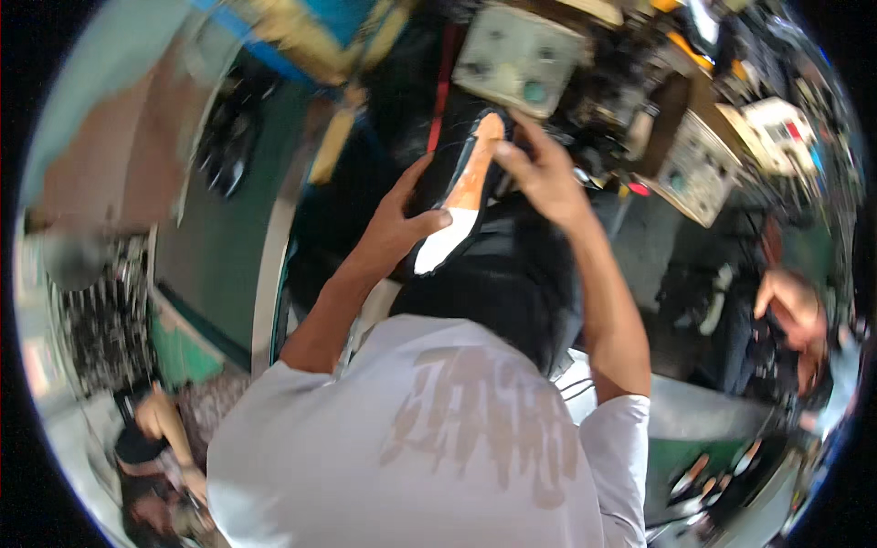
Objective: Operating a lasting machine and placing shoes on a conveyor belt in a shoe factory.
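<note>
Between my hands is a black-edged shoe (469, 187) with its underside facing up and no outsole on it. The underside is orange-brown toward the far end and white at the near end. My left hand (406, 219) grips its left side, thumb on the surface where the two colours meet. On the far right side my right hand (545, 178) holds it, with the thumb over the brown part. Fingers of both hands are partly hidden beneath or behind the shoe.
A pale control box (521, 59) with knobs stands just beyond the shoe. Another control panel (694, 173) and cluttered machinery lie to the right. A green work surface (237, 210) runs along the left. Other people are at both sides; several shoes (703, 479) lie at lower right.
</note>
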A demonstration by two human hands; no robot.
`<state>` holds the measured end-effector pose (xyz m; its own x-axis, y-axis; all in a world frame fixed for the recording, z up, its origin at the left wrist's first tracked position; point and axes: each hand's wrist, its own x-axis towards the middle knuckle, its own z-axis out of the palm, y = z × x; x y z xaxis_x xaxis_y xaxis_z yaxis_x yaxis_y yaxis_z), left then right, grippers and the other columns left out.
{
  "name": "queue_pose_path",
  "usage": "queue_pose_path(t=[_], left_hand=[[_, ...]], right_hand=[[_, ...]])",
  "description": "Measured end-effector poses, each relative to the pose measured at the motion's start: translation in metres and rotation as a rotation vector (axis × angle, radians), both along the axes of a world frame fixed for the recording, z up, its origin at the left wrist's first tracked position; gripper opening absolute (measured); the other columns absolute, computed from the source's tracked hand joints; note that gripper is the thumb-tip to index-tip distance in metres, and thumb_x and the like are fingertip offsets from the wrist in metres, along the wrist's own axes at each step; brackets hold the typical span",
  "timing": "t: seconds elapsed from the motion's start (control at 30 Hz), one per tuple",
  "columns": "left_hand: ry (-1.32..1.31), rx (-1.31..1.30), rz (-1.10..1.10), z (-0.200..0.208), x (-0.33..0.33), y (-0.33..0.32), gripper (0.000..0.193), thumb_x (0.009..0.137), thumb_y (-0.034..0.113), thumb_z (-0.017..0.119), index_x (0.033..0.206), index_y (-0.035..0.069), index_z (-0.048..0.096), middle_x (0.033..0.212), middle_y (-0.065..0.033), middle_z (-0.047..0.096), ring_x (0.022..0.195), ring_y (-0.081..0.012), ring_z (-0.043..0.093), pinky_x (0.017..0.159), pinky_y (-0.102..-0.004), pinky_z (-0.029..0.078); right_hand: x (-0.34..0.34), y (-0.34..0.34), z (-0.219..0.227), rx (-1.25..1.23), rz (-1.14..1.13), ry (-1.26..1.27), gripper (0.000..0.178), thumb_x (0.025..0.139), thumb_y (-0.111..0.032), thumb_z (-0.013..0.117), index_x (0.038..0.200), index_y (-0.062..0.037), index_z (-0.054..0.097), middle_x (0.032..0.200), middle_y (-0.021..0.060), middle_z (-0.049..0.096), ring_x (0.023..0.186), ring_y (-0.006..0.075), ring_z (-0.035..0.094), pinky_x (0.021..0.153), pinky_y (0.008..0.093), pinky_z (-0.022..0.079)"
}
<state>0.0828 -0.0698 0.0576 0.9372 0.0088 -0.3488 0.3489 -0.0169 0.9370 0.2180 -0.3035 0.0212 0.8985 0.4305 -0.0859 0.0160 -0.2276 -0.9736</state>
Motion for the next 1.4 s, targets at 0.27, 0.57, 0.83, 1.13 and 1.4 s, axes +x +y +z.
queue_pose_path(t=[0.27, 0.57, 0.83, 1.13, 1.4], left_hand=[[-0.108, 0.135, 0.745, -0.05, -0.162, 0.111, 0.087, 0.101, 0.018, 0.081, 0.173, 0.0, 0.035, 0.157, -0.0153, 0.059, 0.136, -0.0258, 0.06, 0.116, -0.0389, 0.048], [0.132, 0.54, 1.435, -0.159, -0.385, 0.211, 0.079, 0.096, 0.019, 0.086, 0.161, -0.006, 0.048, 0.153, -0.02, 0.063, 0.14, -0.0304, 0.06, 0.12, -0.0386, 0.045], [1.019, 1.115, 0.362, -0.229, -0.513, 0.267, 0.064, 0.104, 0.048, 0.069, 0.154, 0.007, 0.065, 0.154, -0.0177, 0.068, 0.13, -0.0445, 0.068, 0.109, -0.0542, 0.056], [-0.075, 1.16, 0.276, -0.097, -0.124, 0.297, 0.052, 0.108, 0.015, 0.067, 0.155, -0.004, 0.058, 0.152, -0.0294, 0.061, 0.142, -0.0494, 0.057, 0.12, -0.0513, 0.046], [-0.837, 1.147, 0.097, 0.029, 0.259, 0.118, 0.064, 0.112, 0.038, 0.068, 0.159, -0.002, 0.054, 0.158, -0.0301, 0.057, 0.147, -0.0469, 0.052, 0.123, -0.0524, 0.042]], right_hand=[[0.014, -0.147, -0.175, -0.726, 0.117, -0.47, 0.05, 0.109, -0.038, 0.068, 0.144, -0.0023, 0.07, 0.146, 0.0281, 0.068, 0.138, 0.0505, 0.061, 0.117, 0.0538, 0.048], [-0.024, -0.163, -0.212, -1.106, -0.029, -0.687, 0.047, 0.103, -0.039, 0.069, 0.14, -0.0099, 0.075, 0.157, 0.0142, 0.065, 0.154, 0.0408, 0.05, 0.128, 0.0632, 0.033], [-0.04, -0.137, -0.187, -1.092, -0.115, -0.51, 0.044, 0.094, -0.039, 0.072, 0.126, -0.0099, 0.081, 0.149, 0.0183, 0.067, 0.144, 0.0411, 0.057, 0.123, 0.0583, 0.041], [-0.069, -0.138, -0.161, -1.077, -0.369, -0.141, 0.061, 0.103, -0.04, 0.065, 0.162, -0.0223, 0.059, 0.179, 0.0146, 0.034, 0.163, 0.0582, 0.022, 0.133, 0.0658, 0.023], [-0.09, -0.149, -0.155, -0.994, -0.481, -0.07, 0.059, 0.104, -0.04, 0.066, 0.161, -0.0252, 0.061, 0.182, 0.0089, 0.032, 0.159, 0.0578, 0.032, 0.13, 0.0649, 0.034]])
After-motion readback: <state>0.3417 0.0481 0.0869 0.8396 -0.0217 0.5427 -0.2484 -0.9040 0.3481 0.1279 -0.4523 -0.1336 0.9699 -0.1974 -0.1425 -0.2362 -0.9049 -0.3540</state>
